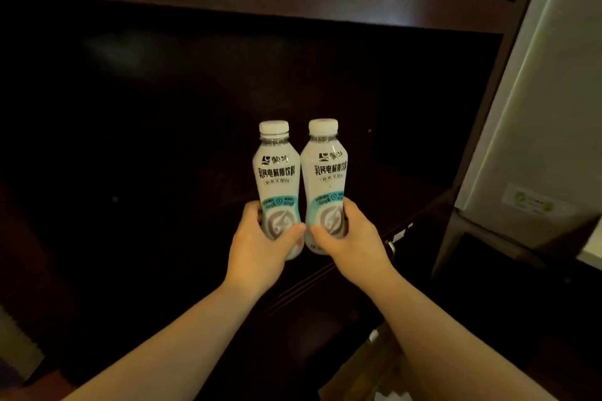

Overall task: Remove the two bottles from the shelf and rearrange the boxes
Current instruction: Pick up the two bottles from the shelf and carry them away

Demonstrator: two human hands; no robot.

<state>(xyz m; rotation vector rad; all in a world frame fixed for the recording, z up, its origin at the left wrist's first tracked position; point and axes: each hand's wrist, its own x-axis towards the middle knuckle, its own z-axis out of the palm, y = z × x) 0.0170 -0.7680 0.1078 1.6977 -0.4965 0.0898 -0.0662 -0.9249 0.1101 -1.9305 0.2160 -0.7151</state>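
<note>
1. Dark wooden shelf (293, 6) fills the frame.
2. Left hand (257, 246) wraps one bottle (277, 179); right hand (353, 242) wraps the other bottle (324, 179), frame centre, upright, touching.
3. Step: removal. Next, probably: set both down; boxes unseen.

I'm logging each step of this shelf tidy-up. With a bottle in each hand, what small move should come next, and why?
Probably draw both arms back and set the bottles down off the shelf. The left hand grips the left bottle and the right hand grips the right bottle, both upright and capped, so neither hand is free for the boxes.
</note>
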